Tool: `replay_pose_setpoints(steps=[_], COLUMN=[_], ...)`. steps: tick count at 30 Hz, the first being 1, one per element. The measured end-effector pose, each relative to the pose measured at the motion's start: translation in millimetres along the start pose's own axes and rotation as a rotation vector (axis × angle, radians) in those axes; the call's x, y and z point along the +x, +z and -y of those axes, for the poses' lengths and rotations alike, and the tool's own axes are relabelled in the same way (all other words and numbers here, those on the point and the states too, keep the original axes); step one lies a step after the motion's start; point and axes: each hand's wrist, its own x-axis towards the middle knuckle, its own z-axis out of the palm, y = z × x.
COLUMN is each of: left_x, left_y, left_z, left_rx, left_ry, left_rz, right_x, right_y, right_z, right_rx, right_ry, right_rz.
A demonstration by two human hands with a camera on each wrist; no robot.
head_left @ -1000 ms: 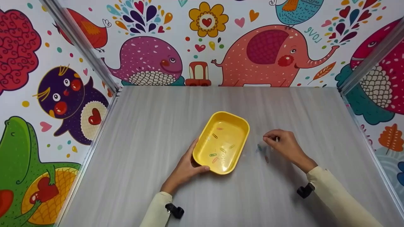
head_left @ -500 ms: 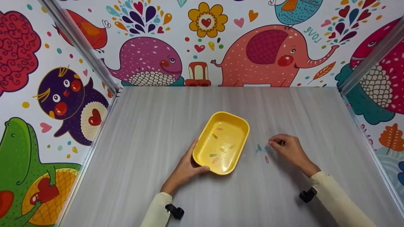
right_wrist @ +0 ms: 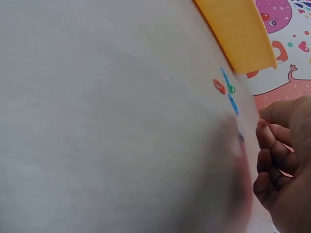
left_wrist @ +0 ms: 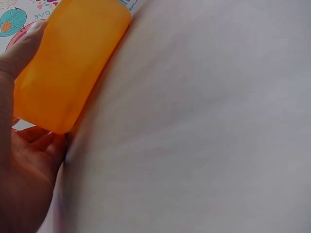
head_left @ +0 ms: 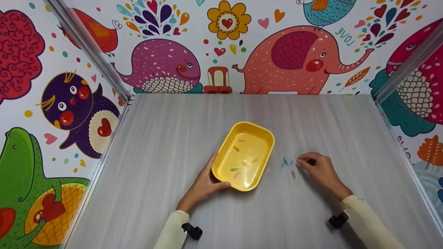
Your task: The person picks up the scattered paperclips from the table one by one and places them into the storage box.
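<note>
In the head view my left hand (head_left: pixel 204 185) grips the near left corner of a yellow plastic tray (head_left: pixel 252 147), its thumb along the near side. Several small coloured paper clips (head_left: pixel 245 164) lie scattered on the tray's floor. Right of the tray is my right hand (head_left: pixel 320 169), fingers curled, with thumb and index fingertips brought together low over the table. A whitish paper clip (right_wrist: pixel 240 133) lies just beyond these fingertips in the right wrist view, seemingly apart from them. Nearby are a red paper clip (head_left: pixel 293 174), a green paper clip (head_left: pixel 285 161) and a blue paper clip (head_left: pixel 291 163).
All this rests on a grey wood-grain table (head_left: pixel 166 138). Patterned panels (head_left: pixel 290 58) with cartoon animals stand at the back and both sides, with metal corner posts (head_left: pixel 93 52). A black wrist camera (head_left: pixel 192 231) sits on each sleeve.
My right hand has moved right and toward me, uncovering the blue, green and red paper clips. The left hand and the tray hold still.
</note>
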Motion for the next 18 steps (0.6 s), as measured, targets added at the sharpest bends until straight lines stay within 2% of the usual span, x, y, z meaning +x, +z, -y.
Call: replay_pose_setpoints(steps=[11, 18], left_x=[-0.4, -0.4], left_y=[-0.4, -0.1], left_z=[0.7, 1.0], left_rx=[0.008, 0.010], left_ry=[0.007, 0.006], left_rz=[0.005, -0.004], right_x=[-12, -16], right_y=[7, 11], right_z=[-7, -10], right_rx=[-0.034, -0.056], right_ry=[-0.012, -0.032], right_rz=[-0.080, -0.092])
